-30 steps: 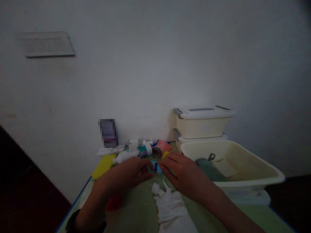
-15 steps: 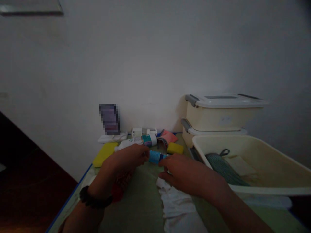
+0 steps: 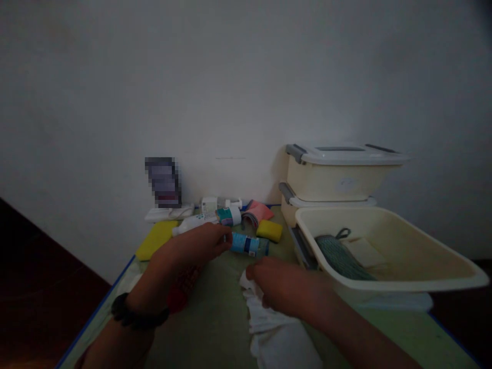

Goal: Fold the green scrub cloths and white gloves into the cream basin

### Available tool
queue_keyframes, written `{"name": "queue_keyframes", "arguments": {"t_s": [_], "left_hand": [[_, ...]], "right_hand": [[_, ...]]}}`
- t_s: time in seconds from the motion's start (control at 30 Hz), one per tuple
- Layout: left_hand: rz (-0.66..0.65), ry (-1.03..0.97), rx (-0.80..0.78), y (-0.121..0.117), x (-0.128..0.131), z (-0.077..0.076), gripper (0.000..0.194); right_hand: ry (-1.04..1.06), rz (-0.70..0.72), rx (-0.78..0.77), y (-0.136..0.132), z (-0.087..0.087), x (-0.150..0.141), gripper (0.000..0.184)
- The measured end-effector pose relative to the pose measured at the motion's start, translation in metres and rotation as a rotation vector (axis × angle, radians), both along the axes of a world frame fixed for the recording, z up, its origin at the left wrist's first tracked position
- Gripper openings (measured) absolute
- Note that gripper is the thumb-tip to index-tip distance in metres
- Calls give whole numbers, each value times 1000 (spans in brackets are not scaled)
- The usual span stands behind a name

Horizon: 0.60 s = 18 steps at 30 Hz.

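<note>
A small clear bottle with a blue label (image 3: 245,244) lies on its side across the table, its left end hidden by my left hand (image 3: 205,242). The fingers of that hand are closed round this end. Nearer to me, my right hand (image 3: 280,284) pinches the far end of a crumpled white cloth (image 3: 274,328), which stretches toward the front edge. A red item with a printed pattern (image 3: 180,296) lies partly hidden under my left wrist. Just behind the blue-labelled bottle sits a yellow sponge (image 3: 269,230).
Behind lie a white bottle with a teal label (image 3: 200,220), a pump bottle (image 3: 210,204) and a pink cloth (image 3: 259,210). A yellow pad (image 3: 156,240) and a blurred-out phone-like screen (image 3: 164,182) are left. A cream basin (image 3: 388,282) and stacked lidded boxes (image 3: 338,179) stand right.
My right hand has left the blue-labelled bottle, moved toward me and closed on the white cloth. My left hand stays at the bottle's left end. The view has shifted slightly.
</note>
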State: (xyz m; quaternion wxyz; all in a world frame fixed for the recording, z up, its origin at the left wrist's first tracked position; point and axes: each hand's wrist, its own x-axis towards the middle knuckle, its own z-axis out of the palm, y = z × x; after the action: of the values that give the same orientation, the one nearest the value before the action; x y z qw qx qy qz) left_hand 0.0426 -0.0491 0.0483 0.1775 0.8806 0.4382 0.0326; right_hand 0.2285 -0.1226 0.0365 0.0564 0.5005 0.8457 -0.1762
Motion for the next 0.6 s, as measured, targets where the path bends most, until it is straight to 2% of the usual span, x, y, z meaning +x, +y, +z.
{"name": "queue_keyframes", "arguments": {"t_s": [0.17,0.27,0.47,0.53,0.6], "left_hand": [[-41,-7,40,-3,10,1,22],[-55,-38,80,-5,11,5,22],[-10,-63,158,-9,-4,26,22],[16,-63,177,-10,-16,24,19],[68,-84,221,-14,-32,16,19]], "right_hand": [[28,-42,37,-16,-23,9,44],[48,-60,69,-21,-30,11,43],[165,-29,120,-20,-19,-8,33],[226,5,115,-18,-16,-16,32],[260,41,115,-16,-17,-22,31]]}}
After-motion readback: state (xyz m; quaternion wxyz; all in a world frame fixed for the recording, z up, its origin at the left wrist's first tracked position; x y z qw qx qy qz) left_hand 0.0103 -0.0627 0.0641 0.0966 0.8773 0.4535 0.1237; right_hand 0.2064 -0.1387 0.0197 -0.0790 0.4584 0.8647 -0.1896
